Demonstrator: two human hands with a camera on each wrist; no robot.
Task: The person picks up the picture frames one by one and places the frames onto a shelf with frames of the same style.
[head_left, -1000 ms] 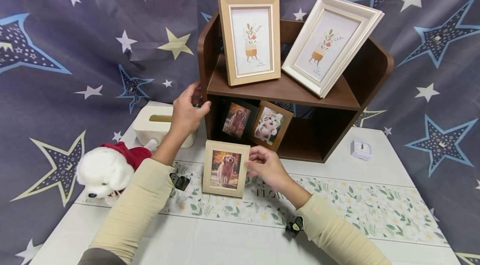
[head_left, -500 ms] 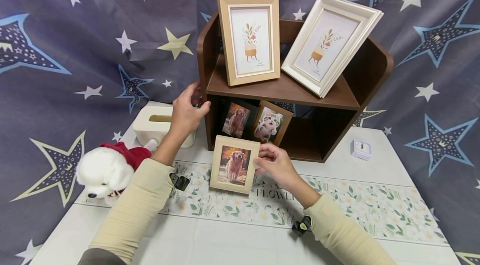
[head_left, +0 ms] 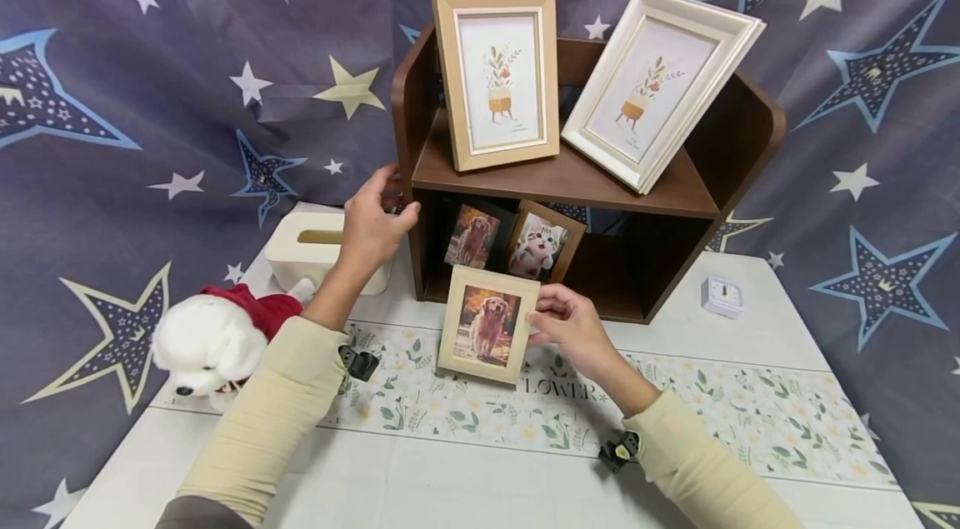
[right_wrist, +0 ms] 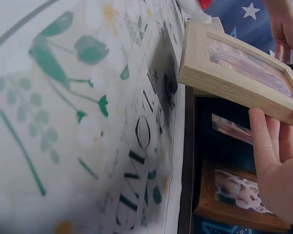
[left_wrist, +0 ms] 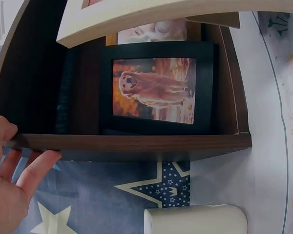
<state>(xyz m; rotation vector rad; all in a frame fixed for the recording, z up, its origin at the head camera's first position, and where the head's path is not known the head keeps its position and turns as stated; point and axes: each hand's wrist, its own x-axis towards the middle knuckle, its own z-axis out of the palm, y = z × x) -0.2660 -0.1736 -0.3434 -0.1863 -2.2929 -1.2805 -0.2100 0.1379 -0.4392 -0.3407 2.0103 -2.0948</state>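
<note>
My right hand [head_left: 573, 329] pinches the right edge of a light wooden picture frame [head_left: 457, 329] with a dog photo. This frame is held tilted in front of the shelf's lower compartment, and its stand shows behind it in the left wrist view. My left hand [head_left: 375, 221] grips the left side panel of the dark brown shelf [head_left: 487, 179], thumb and fingers on opposite faces [left_wrist: 24, 180]. In the lower compartment a black picture frame [left_wrist: 156, 127] with a dog photo leans beside a brown picture frame [head_left: 567, 258] with a kitten photo.
On the upper shelf stand a tan picture frame [head_left: 497, 158] and a tilted white picture frame [head_left: 720, 71]. A white tissue box [head_left: 292, 258] and a plush dog [head_left: 202, 341] sit left. A small clock [head_left: 722, 296] stands right. A floral runner [head_left: 720, 404] crosses the table.
My right hand has carried the light wooden picture frame rightward and slightly up, toward the shelf's lower compartment. My left hand has stayed on the side panel.
</note>
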